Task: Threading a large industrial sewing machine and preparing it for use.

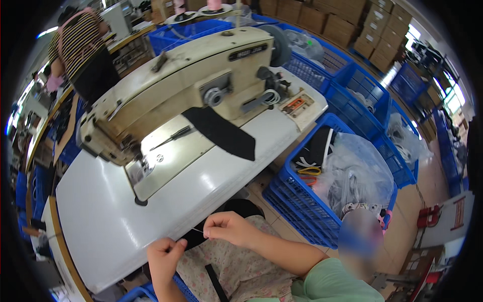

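Note:
Above my lap, at the table's front edge, both hands are closed in a pinch. My left hand (165, 255) has thumb and forefinger together at the edge of a black cloth piece (194, 238), which is mostly hidden. My right hand (229, 229) pinches a thin white thread (197, 230) that runs toward the cloth. Beyond them stands a cream sewing machine (171, 75) on a white table (100, 221). On its bed lie a flat black fabric piece (221, 132) and a dark slim pointed tool (172, 137).
Right of the table, a blue crate (302, 211) holds plastic-wrapped goods, black pieces and yellow-handled scissors (309, 171). More blue crates (359, 83) stand behind it. Cardboard boxes (342, 30) are stacked at the back. A person in a striped top (83, 43) stands far left.

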`<state>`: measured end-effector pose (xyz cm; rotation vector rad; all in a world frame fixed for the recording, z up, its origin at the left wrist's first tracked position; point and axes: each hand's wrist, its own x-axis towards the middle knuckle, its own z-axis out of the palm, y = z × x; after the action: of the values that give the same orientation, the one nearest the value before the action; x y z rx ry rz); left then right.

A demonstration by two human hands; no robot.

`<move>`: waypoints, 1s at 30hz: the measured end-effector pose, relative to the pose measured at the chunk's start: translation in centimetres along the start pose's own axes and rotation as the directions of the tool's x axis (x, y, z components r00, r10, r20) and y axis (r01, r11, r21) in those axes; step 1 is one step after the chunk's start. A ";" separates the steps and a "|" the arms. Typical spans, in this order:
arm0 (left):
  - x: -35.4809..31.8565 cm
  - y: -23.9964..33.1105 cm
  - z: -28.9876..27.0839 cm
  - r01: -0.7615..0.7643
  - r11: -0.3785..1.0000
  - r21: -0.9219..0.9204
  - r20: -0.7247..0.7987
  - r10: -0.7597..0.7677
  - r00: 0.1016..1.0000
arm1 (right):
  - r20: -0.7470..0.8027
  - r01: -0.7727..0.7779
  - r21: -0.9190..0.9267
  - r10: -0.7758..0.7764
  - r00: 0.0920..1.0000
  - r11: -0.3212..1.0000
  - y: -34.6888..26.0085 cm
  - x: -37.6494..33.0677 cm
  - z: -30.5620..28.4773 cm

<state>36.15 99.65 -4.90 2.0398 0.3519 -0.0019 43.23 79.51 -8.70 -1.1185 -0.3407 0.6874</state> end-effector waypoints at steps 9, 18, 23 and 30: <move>2.8 5.7 6.3 -0.027 1.000 -0.013 0.165 0.029 0.986 | -0.148 0.115 -0.046 -0.121 0.982 0.992 -0.4 -3.2 -5.9; 10.4 10.4 13.5 0.059 0.998 -0.001 0.471 -0.052 0.881 | -0.177 0.167 -0.232 -0.211 0.961 0.958 -3.4 -2.2 -13.4; 12.3 13.0 15.3 -0.005 0.992 0.124 0.539 -0.063 0.840 | -0.133 0.297 -0.391 -0.372 0.919 0.871 -3.8 -1.4 -16.5; 13.2 11.7 14.3 -0.072 0.996 0.053 0.536 0.033 0.844 | -0.016 0.357 -0.478 -0.414 0.910 0.803 -7.3 -1.7 -20.4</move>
<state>53.82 85.44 -3.66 2.0187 -0.0602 -0.5505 56.11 62.10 -10.46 -1.4847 -0.6360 0.1662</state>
